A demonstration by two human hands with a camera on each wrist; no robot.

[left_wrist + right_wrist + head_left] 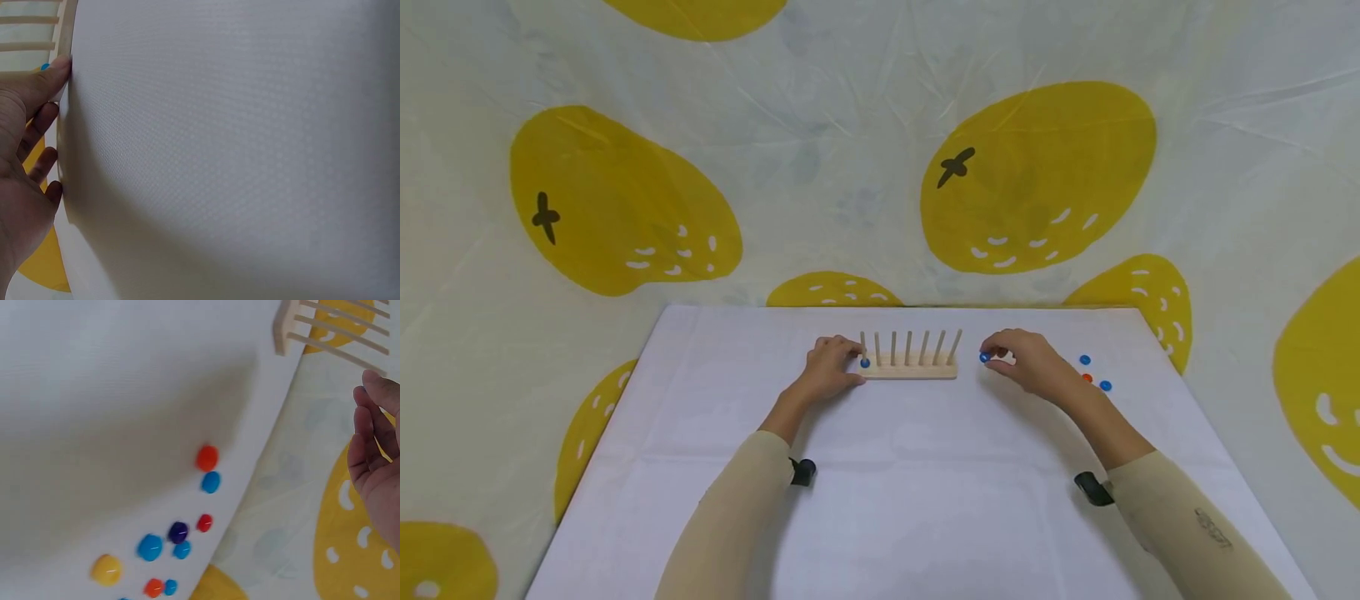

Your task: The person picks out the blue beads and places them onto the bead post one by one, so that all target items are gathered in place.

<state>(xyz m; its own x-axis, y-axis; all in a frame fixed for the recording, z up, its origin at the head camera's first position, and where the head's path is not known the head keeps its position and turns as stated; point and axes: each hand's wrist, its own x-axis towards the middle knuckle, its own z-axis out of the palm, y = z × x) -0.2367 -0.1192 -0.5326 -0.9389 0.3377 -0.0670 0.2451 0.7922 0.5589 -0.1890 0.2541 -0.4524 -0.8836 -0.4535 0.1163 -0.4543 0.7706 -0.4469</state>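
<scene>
A wooden peg rack (910, 372) with a row of upright pegs stands toward the far side of the table. One blue bead (865, 363) sits low on its leftmost peg. My left hand (831, 367) grips the rack's left end, thumb at the front and fingers behind; in the left wrist view the thumb lies against the base edge. To the right of the rack, my right hand (1026, 360) pinches another blue bead (985, 357) between thumb and fingertips, above the table and apart from the pegs. The right wrist view hides this bead behind the fingers.
Loose beads lie on the table to the right: an orange bead (207, 458), a yellow bead (107, 569), a dark purple bead (178, 532) and several blue and red ones. The right forearm covers some in the head view. A patterned cloth (850, 167) hangs behind the white tabletop (925, 517).
</scene>
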